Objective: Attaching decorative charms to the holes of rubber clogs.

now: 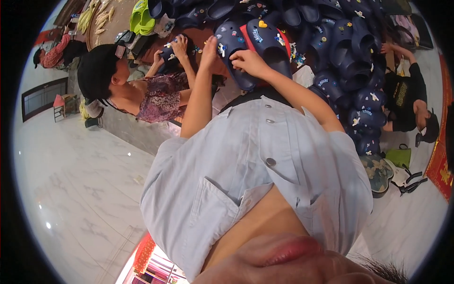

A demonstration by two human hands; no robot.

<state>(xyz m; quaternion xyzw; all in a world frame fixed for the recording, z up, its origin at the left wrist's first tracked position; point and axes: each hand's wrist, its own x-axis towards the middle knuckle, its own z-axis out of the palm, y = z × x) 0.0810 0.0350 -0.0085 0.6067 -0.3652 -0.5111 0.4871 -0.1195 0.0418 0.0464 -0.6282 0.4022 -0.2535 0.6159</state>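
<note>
My two forearms reach away from my pale button shirt [255, 161] toward a pair of navy clogs. My left hand [208, 46] grips the side of the nearer navy clog [232, 49], which carries small coloured charms. My right hand [249, 62] is closed on the clog's lower edge, next to the second navy clog [270, 45], which has a yellow heart charm [262, 23]. A red strip shows between the two clogs. My fingertips are hidden behind the shoes.
A big heap of navy clogs [350, 52] fills the top and right. A person in a patterned top [161, 97] at the left handles another clog [171, 51]. A seated person in black [406, 94] is at the right. Green clogs [142, 18], a green bag [400, 156] and a camouflage clog [378, 173] lie on the pale marble floor [80, 180].
</note>
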